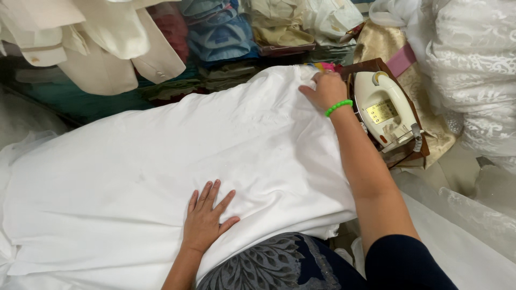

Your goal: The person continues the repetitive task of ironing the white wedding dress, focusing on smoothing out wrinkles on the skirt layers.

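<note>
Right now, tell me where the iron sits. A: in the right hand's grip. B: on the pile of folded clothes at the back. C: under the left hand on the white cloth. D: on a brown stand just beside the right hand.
D: the cream iron rests on the brown stand, just beside the right hand, which lies on the white cloth.

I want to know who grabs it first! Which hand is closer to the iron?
The right hand, probably. It rests at the far edge of the white cloth, just beside the iron. The left hand lies flat on the near part of the cloth, much farther away.
</note>
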